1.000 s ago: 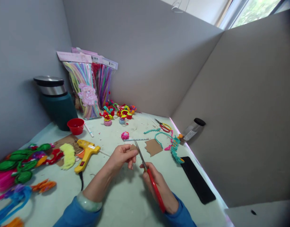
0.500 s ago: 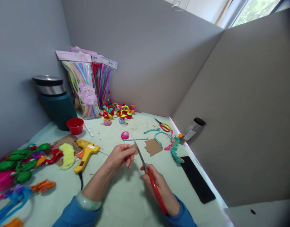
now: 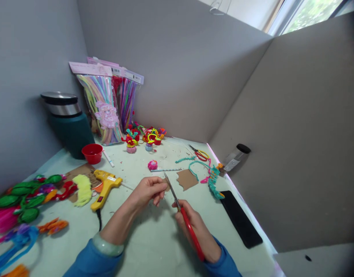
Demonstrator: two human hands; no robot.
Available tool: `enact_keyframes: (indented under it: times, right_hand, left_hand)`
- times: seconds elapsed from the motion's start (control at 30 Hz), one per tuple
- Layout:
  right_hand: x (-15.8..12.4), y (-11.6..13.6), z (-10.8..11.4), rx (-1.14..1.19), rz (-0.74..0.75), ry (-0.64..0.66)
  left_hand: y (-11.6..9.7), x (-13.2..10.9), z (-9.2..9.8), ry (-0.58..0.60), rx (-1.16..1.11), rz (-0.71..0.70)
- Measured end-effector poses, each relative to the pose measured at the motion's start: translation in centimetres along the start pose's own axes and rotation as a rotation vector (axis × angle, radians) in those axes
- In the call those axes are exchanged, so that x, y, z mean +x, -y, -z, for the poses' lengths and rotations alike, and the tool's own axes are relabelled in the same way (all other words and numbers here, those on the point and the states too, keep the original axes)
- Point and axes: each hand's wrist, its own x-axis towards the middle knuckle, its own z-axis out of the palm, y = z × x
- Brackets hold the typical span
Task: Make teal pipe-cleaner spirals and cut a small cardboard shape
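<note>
My left hand [image 3: 148, 191] pinches a small brown cardboard piece [image 3: 166, 184] just above the table. My right hand [image 3: 194, 227] grips red-handled scissors [image 3: 185, 219], whose blades point up and left and meet the cardboard piece at its edge. A larger brown cardboard scrap [image 3: 187, 179] with a jagged cut edge lies just beyond the blades. Both sleeves are blue, and a pale green bangle [image 3: 107, 246] sits on my left wrist.
A yellow glue gun [image 3: 104, 186] lies left of my hands. Pipe-cleaner packs [image 3: 107, 104], a dark flask [image 3: 68, 123], a red bowl [image 3: 92, 153] and small craft figures [image 3: 145, 138] stand at the back. Teal pipe cleaners [image 3: 213, 179], small scissors [image 3: 200, 153], a black phone [image 3: 241, 219] lie right.
The cardboard piece has turned in my left fingers, so less of it shows. The scissors have shifted slightly along its edge. Everything else stays put.
</note>
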Motion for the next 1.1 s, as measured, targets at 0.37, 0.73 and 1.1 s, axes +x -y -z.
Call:
enact_keyframes:
  times: [0.37,0.73,1.1]
  right_hand:
    - [0.0,-0.2,-0.3,0.033,-0.039,-0.025]
    - [0.0,-0.2,-0.5,0.052,-0.066,-0.004]
    - [-0.2,1.2,0.3,0.011,-0.053,0.074]
  left_hand:
    - [0.3,0.2,-0.1,-0.059,-0.031,-0.016]
    - [0.2,0.3,-0.3,-0.104,0.029,-0.018]
    - [0.2,0.1,0.3,0.053,0.056,-0.029]
